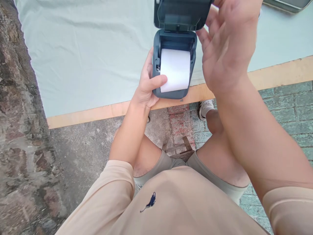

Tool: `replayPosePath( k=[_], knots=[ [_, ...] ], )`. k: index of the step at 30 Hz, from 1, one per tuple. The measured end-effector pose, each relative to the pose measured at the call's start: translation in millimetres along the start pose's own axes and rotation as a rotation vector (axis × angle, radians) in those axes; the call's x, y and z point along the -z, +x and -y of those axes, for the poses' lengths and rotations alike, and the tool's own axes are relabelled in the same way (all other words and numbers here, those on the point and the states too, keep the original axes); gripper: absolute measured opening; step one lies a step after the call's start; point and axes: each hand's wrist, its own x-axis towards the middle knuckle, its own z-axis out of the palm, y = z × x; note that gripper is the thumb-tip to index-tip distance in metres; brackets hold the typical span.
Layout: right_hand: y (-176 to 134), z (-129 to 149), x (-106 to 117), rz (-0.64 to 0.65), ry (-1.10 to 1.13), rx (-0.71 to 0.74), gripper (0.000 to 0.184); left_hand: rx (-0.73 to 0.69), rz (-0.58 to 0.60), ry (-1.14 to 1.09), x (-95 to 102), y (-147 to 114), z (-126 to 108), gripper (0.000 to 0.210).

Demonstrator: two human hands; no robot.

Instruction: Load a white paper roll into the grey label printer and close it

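Note:
A dark blue-grey portable receipt printer [171, 95] is held over the table's front edge, its lid [183, 16] swung up and away from me. Inside the bay sits a white paper roll [176, 67]. My left hand [149, 85] grips the printer's left side, with the thumb lying over the body and onto the paper's lower left corner. At the right of the raised lid is my right hand [227, 42], its fingers curled at the lid's edge. The fingertips are partly hidden behind the lid, so I cannot tell how firmly they hold it.
A pale cloth [93, 58] covers the table, leaving a wooden edge strip [281, 73] bare. A dark-edged case or tray [288, 5] lies at the far right. Rough stone wall [19, 130] borders the left. Below are my legs and a wooden stool [179, 153].

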Motion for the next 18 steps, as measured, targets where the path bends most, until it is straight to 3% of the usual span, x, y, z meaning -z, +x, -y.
replayPosePath(
  k=[3, 6, 9, 13, 18],
  knots=[
    [-2.3, -3.0, -1.7, -0.125, 0.173, 0.094, 0.031, 0.019, -0.011, -0.029, -0.7, -0.3, -0.8, 0.060],
    [-7.8, -11.7, -3.8, -0.015, 0.083, 0.159, 0.025, 0.048, -0.012, -0.060, -1.9, -0.4, -2.8, 0.055],
    [-10.9, -21.6, -8.1, 0.109, 0.058, 0.079, 0.038, 0.075, -0.003, -0.088, -0.6, 0.7, -2.6, 0.048],
    [-6.6, -38.1, -16.3, 0.188, 0.298, 0.037, 0.056, 0.111, -0.073, -0.132, 5.7, 3.2, 3.7, 0.046],
    [-1.7, -51.8, -17.9, 0.293, 0.456, 0.023, 0.059, 0.148, -0.157, -0.173, 8.3, 1.3, 6.5, 0.041]
  ],
)
